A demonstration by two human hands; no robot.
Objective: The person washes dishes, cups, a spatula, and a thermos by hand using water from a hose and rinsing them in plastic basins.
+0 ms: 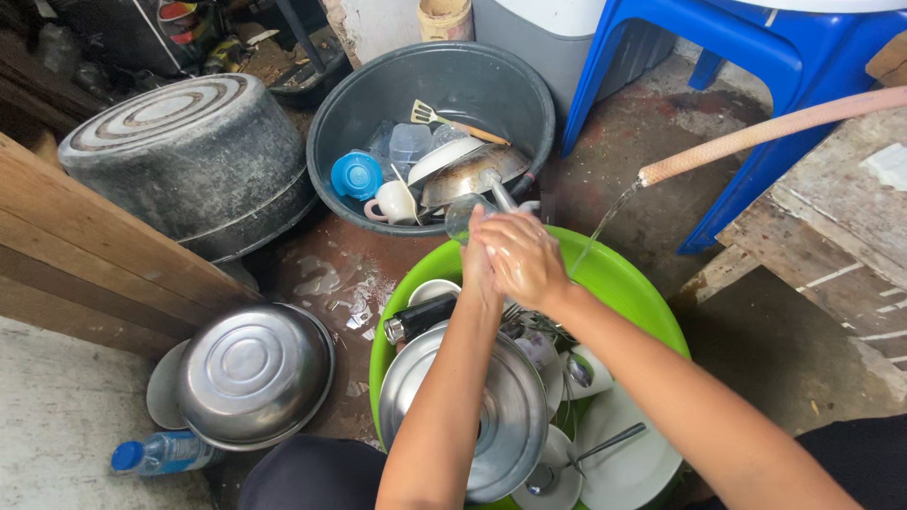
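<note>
From the head view, the right hand [524, 257] wraps over the left hand [479, 269], both pressed around a clear glass [461, 215] held above the green basin [624, 283] of dishes, beside the hose [756, 137] running water.

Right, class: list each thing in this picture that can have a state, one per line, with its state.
hose: running, water pouring from its end
left hand: pressed against the right, around a clear glass
right hand: closed over the left
green basin: full of dishes
grey basin: holding cups, wok, spatula
large blackened pot: upside down
steel bowl: upside down
plastic bottle: lying, capped
</note>
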